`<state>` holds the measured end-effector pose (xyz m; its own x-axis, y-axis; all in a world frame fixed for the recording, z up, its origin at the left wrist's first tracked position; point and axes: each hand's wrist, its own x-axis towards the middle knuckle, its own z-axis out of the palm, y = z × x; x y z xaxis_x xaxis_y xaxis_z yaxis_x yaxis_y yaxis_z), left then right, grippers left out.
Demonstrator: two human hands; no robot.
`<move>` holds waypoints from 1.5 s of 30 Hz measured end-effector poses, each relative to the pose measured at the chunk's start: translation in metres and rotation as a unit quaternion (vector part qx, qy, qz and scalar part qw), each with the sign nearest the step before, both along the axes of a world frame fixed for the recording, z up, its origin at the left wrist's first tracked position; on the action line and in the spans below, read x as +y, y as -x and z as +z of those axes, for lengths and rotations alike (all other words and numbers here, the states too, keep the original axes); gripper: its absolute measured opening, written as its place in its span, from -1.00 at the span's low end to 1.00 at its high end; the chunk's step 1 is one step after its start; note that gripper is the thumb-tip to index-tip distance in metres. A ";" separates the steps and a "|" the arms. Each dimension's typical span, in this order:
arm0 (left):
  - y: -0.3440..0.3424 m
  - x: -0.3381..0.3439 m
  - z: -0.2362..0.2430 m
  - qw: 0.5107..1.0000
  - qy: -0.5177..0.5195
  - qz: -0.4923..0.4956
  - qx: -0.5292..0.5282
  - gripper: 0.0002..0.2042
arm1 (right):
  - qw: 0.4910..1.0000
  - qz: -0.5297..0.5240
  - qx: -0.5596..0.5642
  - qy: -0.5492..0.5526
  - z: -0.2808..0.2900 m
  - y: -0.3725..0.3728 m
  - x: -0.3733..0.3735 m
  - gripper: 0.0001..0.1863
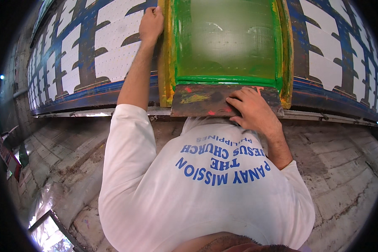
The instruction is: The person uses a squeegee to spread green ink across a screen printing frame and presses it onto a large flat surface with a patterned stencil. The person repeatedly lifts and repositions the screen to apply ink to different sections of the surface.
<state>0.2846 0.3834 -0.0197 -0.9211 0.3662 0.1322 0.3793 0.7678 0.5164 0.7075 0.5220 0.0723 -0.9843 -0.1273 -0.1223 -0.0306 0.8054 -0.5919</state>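
Observation:
My left hand (151, 24) is closed on the left edge of a screen frame (168, 63) at the top of the view, its fingers curled. The frame's yellow-stained rails surround a translucent green mesh (224, 46) with thicker green paint along its sides and bottom. Across the bottom of the mesh lies a wide, dark board (193, 101) stained red and yellow, like a squeegee. My right hand (250, 109) grips this board on its right half, fingers over the face and thumb at the lower edge.
A long dark table (80, 98) with blue stains runs across both sides, bearing white cut pieces (323, 67) in rows. A worn block floor (336, 176) lies below. My white-shirted body fills the lower middle. A bright rectangular thing (52, 229) stands at lower left.

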 end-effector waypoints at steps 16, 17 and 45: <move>0.002 -0.004 -0.003 0.995 -0.092 -0.004 -0.045 -0.57 | 0.960 -0.180 0.075 -0.200 -0.021 0.035 -0.040 -0.37; 0.003 -0.004 -0.004 0.994 -0.099 -0.005 -0.042 -0.58 | 0.954 -0.190 0.091 -0.214 -0.025 0.045 -0.037 -0.37; -0.006 -0.001 0.005 0.995 -0.064 0.066 -0.033 -0.63 | 0.941 -0.190 0.090 -0.266 -0.025 0.450 0.290 -0.74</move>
<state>0.2902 0.3829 -0.0151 -0.9682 0.2260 0.1075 0.2419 0.7349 0.6335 0.2572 0.8122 0.0469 -0.9570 0.2708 0.1041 0.2590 0.9591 -0.1139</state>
